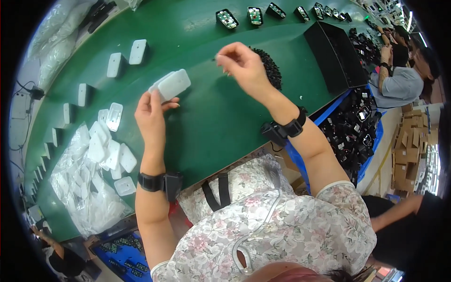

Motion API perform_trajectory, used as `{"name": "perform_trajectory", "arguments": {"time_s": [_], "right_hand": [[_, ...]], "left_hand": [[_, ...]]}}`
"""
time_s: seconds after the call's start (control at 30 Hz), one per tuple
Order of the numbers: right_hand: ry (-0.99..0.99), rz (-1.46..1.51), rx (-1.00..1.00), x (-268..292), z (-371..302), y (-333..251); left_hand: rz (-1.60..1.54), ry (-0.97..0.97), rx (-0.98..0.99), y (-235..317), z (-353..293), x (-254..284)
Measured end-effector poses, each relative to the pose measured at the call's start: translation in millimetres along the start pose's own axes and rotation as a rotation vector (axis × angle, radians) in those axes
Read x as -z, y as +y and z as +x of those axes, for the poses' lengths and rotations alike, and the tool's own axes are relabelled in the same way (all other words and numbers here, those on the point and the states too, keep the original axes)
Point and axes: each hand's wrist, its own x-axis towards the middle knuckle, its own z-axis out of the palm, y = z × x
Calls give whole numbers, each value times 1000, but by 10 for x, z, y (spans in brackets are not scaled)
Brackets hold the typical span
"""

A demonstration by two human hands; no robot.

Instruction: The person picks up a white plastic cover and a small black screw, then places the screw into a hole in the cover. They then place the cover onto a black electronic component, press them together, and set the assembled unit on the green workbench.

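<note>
My left hand point(151, 110) grips white plastic covers point(174, 84), flat with rounded corners, one seeming to overlap another. They are held just above the green table. To the right of them, my right hand point(246, 68) is raised with thumb and fingers pinched together. Whatever sits in that pinch is too small to make out. A heap of small black parts point(271, 70) lies beside and partly behind my right hand. Left of my left hand, loose white covers point(112, 154) spill out of a clear plastic bag point(96, 211).
Closed white cases point(114, 65) stand in a curved row along the left. Black housings with green circuit boards point(227, 19) line the far edge. A tall black box point(334, 56) stands right, above a blue-lined bin of black parts point(352, 127). Co-workers sit at the far right.
</note>
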Motion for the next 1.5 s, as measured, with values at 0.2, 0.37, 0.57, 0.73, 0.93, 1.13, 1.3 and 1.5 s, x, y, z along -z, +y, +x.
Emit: {"name": "perform_trajectory", "arguments": {"time_s": [0.2, 0.37, 0.57, 0.73, 0.93, 1.13, 1.3, 1.5], "right_hand": [[-73, 51, 112, -820, 5, -145], [-153, 63, -42, -755, -105, -25], [-226, 197, -129, -796, -170, -79], [-200, 204, -110, -748, -151, -81], [-186, 13, 5, -656, -87, -146], [-148, -94, 68, -651, -76, -111], [-84, -39, 40, -663, -83, -168], [-68, -107, 72, -648, -76, -132]], "left_hand": [[81, -37, -29, -19, -68, -34], [238, -77, -146, 21, -202, -137], [304, -19, -108, 48, -220, -64], [347, -2, -152, 72, -189, -109], [48, -90, -46, 65, -184, -126], [-66, -87, 101, 108, -170, -77], [139, -25, -59, 43, -148, -30], [646, 44, -425, 105, -111, 1]]}}
